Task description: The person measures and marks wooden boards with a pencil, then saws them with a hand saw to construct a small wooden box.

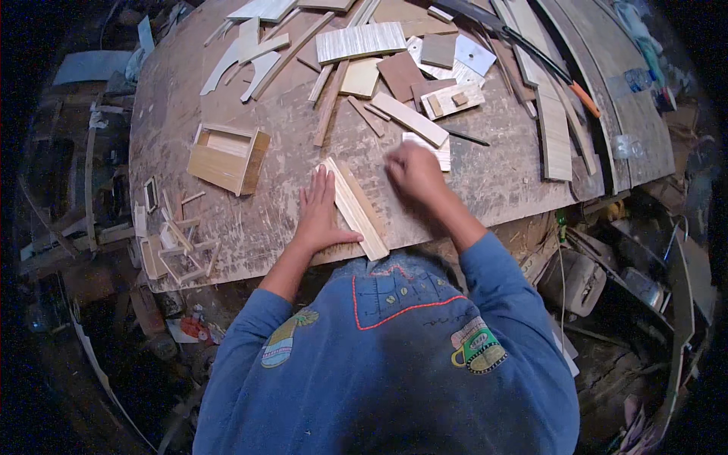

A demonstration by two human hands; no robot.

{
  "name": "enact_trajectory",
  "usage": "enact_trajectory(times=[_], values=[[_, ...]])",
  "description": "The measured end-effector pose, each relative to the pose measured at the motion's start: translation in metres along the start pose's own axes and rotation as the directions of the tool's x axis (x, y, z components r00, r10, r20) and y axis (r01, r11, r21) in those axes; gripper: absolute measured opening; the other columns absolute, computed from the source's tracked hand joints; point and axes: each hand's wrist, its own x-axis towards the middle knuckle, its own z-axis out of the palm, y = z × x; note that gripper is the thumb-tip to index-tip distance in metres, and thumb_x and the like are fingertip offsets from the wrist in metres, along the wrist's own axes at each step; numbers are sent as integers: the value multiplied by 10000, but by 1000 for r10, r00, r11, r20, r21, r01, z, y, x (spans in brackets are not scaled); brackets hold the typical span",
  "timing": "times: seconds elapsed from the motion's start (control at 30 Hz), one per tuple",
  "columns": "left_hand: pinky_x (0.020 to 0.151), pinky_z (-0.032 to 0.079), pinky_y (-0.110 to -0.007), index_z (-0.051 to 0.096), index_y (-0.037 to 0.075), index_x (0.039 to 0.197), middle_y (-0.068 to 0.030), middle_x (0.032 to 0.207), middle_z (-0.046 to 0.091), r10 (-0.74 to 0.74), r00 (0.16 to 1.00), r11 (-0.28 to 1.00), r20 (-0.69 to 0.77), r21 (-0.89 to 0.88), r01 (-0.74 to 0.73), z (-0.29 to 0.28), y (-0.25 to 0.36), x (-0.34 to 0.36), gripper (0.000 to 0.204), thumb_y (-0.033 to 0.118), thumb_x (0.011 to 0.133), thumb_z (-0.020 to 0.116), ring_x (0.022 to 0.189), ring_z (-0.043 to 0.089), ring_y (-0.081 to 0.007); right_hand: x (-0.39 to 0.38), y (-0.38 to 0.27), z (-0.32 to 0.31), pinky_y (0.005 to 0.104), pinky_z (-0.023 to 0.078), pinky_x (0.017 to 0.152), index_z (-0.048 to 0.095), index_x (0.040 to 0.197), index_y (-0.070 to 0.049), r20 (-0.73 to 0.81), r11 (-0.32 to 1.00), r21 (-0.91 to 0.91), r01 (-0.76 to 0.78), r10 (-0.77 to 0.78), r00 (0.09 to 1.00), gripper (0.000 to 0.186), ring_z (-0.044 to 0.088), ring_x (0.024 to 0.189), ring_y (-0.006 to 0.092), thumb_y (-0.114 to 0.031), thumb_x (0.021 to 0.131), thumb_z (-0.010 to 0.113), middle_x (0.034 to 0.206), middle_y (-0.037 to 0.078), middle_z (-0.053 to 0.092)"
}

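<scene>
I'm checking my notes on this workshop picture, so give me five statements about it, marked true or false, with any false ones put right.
1. The left hand rests on a long pale wooden piece. True.
2. The right hand is gripping the orange-handled tool. False: that tool lies apart from the hand, toward the right side of the workbench.
3. A small wooden box sits to the left of the left hand. True.
4. The small stick frame is at the far right corner of the workbench. False: it is at the near left corner.
5. The person's sleeves are blue. True.
</scene>
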Motion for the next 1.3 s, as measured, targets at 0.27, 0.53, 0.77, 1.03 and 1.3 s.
enact_trajectory(times=[0.27,0.53,0.77,1.03,1.3], values=[[1122,45,-577,86,-29,1467,-209,1549,55,-90,993,994,76,70,84,-12,15,1,1442,597,402,830,1442,39,-345,58,2,-49,435,495,767,693,947,-79,-253,919,-268,-289,222,942,236,625,898,337,-101,776,531,942,163,639],[1125,64,-571,87,-20,1469,-201,1551,52,-134,985,987,112,101,123,-18,16,1,1428,598,417,829,1445,34,-328,-3,68,-71,429,523,724,707,824,-41,-209,818,-491,-300,224,952,145,644,822,351,-123,762,606,841,178,661],[1123,75,-575,95,-14,1468,-204,1551,42,-108,989,990,99,97,99,-13,13,0,1412,605,429,823,1444,44,-331,-38,85,-99,447,516,674,663,776,4,-42,627,-693,-356,457,888,195,641,743,357,-187,746,639,819,204,655],[1119,96,-581,91,-38,1460,-213,1546,53,-83,993,992,90,100,74,-14,17,2,1426,599,417,827,1441,49,-340,-62,26,-49,293,483,585,631,839,10,-2,829,463,-313,354,935,226,581,598,163,-204,770,642,668,126,627],[1114,78,-588,77,-40,1463,-222,1543,70,-77,995,993,66,95,71,-9,12,0,1428,599,427,825,1441,43,-348,1,-47,39,387,511,629,676,957,-36,-77,923,373,-93,131,988,248,660,699,303,-245,835,624,809,204,663]])
